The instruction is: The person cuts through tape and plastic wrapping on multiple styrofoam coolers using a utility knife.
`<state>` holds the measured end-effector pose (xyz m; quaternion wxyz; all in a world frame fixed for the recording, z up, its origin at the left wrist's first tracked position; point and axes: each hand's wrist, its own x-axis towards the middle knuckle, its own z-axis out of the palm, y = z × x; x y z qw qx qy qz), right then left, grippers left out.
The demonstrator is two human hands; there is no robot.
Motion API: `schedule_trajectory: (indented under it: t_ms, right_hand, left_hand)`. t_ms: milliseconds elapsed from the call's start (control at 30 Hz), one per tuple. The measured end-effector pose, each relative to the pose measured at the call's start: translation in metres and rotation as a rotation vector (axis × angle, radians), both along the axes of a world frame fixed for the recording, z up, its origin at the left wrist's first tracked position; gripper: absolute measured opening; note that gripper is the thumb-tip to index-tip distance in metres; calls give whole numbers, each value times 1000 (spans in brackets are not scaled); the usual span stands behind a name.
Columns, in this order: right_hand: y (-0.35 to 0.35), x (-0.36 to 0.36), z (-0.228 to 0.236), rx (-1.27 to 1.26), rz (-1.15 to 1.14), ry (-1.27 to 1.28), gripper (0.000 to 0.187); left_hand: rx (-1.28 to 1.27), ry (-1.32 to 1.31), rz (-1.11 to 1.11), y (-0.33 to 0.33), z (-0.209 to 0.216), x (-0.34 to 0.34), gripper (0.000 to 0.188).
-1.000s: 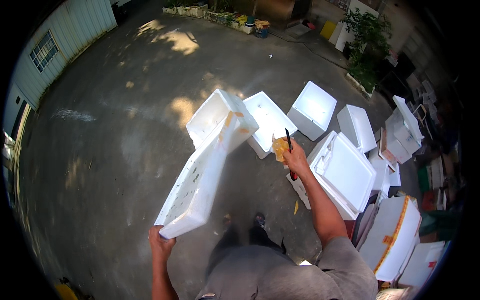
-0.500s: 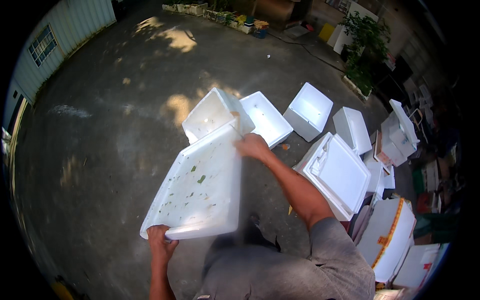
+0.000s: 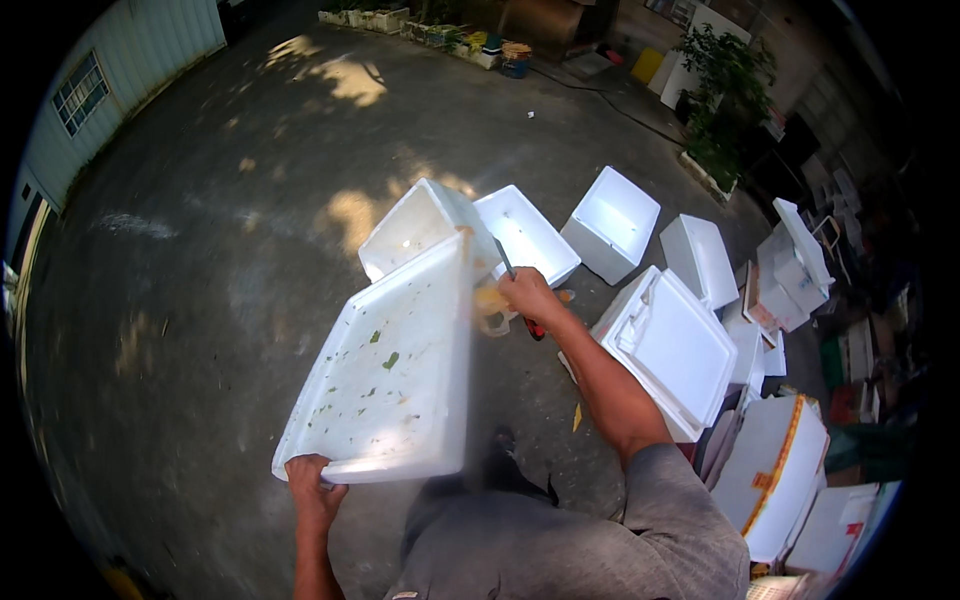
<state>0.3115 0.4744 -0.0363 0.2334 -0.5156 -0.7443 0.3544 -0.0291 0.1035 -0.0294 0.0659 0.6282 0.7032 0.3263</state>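
My left hand [image 3: 312, 490] grips the near edge of a white foam box lid [image 3: 390, 370], held tilted with its inner face up. Small green leaf bits are stuck to that face. At the lid's far right edge my right hand [image 3: 528, 296] is closed on a small knife [image 3: 520, 295] with a red handle end and a dark blade pointing up. A crumpled strip of yellowish tape [image 3: 490, 305] hangs next to that hand. An open white foam box [image 3: 420, 225] lies on the ground just beyond the lid.
Several white foam boxes and lids lie on the grey concrete to the right, among them one box [image 3: 612, 222] and a large lid [image 3: 672, 350]. More stacked boxes [image 3: 770, 475] stand at lower right. Potted plants [image 3: 725, 90] and a pale building wall [image 3: 90, 90] border the yard.
The lid has swung from edge-on to its inner face showing. My right hand with the knife moved from the lid's top corner to its right edge.
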Motion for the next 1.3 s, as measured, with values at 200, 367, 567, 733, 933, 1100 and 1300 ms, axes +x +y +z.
schedule_trajectory:
  t_ms: [200,367,567,733,933,1100,1300]
  right_hand:
    - [-23,-51,56,-292,-42,-224,38]
    - [-7,-40,15,-61,77,-424,35]
    - [-11,-24,-7,-173,-129,-87,24]
    - [-5,12,3,-221,-435,160,20]
    - [24,86,-5,-96,-630,256,17]
    - [14,95,34,62,-664,419,13]
    - [-46,54,115,-169,-419,802,13]
  left_hand:
    - [-37,71,-60,6,19,-3,50]
    - [-18,103,-85,9,13,1,51]
    - [-7,58,-98,8,9,-1,50]
    - [28,25,-90,-4,-2,-16,49]
    - [-6,-3,-57,-7,-3,-21,48]
    - [-13,-19,105,-17,-49,-40,41]
    - [-496,-674,144,-46,-97,-93,61]
